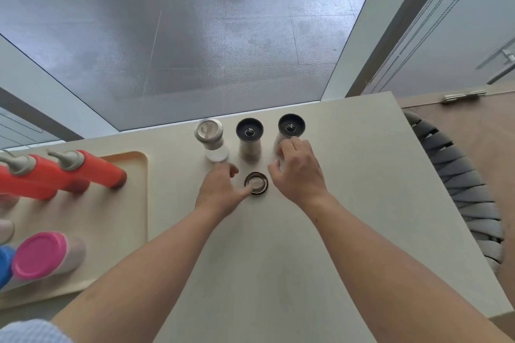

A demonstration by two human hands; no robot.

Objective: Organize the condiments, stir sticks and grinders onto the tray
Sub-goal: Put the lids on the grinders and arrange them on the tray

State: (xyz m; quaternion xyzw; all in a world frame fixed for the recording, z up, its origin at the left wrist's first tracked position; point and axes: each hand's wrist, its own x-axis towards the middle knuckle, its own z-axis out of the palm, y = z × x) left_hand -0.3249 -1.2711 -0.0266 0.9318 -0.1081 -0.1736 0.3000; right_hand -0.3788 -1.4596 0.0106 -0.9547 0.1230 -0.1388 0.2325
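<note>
**Grinder stage.** The right hand (298, 172) curls its fingers round the lower body of the right grinder (291, 131). The left hand (220, 189) lies curled between the shaker (209, 138) and a low jar (255, 182), thumb at the jar's rim (we cannot tell whether it grips). These stand on the table (306, 259), apart from the tray (145, 203) at left. We judge the next move a lift leftward onto bare tray. Grinders: matt black round caps, clear waisted bodies. Shaker: brushed-metal cap.
</note>
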